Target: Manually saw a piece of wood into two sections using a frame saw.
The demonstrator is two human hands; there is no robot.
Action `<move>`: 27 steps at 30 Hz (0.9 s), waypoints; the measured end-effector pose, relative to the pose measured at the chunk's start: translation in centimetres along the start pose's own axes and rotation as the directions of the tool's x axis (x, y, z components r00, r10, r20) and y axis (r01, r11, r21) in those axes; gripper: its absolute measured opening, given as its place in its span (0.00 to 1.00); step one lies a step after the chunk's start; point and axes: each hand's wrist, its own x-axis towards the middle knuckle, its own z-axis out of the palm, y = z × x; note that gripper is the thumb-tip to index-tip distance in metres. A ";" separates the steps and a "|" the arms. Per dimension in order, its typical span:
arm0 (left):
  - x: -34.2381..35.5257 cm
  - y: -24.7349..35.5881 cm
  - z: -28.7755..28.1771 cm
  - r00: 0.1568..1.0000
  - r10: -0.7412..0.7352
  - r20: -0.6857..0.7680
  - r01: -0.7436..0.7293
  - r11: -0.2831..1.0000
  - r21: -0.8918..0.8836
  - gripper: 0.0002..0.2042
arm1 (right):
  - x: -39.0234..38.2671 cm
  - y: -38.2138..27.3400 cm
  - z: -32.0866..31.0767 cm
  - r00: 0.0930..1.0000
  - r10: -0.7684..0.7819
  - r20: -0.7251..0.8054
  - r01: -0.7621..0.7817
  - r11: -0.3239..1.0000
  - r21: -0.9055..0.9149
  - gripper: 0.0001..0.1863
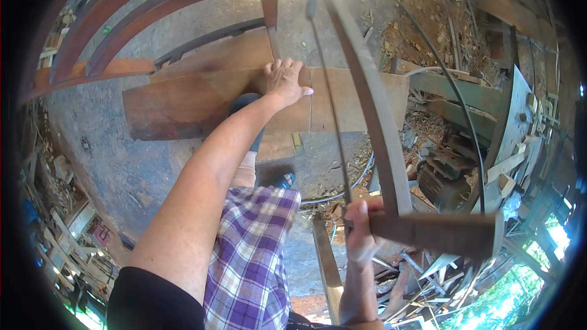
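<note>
It's a cluttered workshop I'm standing in: a worn grey floor (85,146), a heap of scrap (428,296) over to the right, a motor (449,186) lying among chips, and a curved wooden frame (177,12) at the far left. A plaid cloth (251,244) hangs over the person's lap, with a sandal (284,180) just beyond it.

The board (293,119) lies in front of the person, its long axis running left to right. The left hand (286,82) is spread flat on it near the far edge, fingers a little apart, holding nothing and seeming to press down. Its thumb points right and ends close beside a thin line (310,107) that crosses the board; whether that is a mark, a seam or a cut I can't tell.

The right hand (362,232) is closed around the near end of the saw (373,101), by the crosspiece (437,235), nearer the body than the board. From there the blade (335,122) reaches up and away, roughly across the board's length, just to the right of the line and leaning slightly off it. Everything seems to hang on that small gap and angle. The left hand is the closer of the two to the line; whether the teeth touch wood, I can't make out.
</note>
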 end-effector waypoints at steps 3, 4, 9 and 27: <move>0.4 0.1 0.1 1.000 0.005 -0.008 -0.005 1.000 -0.012 0.27 | 0.7 -1.2 -1.2 0.995 0.091 0.026 -0.093 0.993 0.067 0.08; 0.7 0.3 0.1 1.000 -0.001 -0.021 0.000 1.000 -0.020 0.27 | 1.1 -1.3 -1.7 0.994 0.105 -0.003 -0.103 0.985 0.136 0.08; 4.2 0.1 0.7 0.964 -0.264 0.037 0.266 0.962 -0.061 0.15 | 1.7 -1.1 -2.9 0.997 0.063 0.040 -0.062 0.998 -0.012 0.11; 3.6 -0.5 -1.3 0.925 -0.214 0.314 0.207 0.977 0.055 0.24 | -0.9 6.2 -0.1 0.985 0.174 -0.019 -0.170 0.976 0.134 0.06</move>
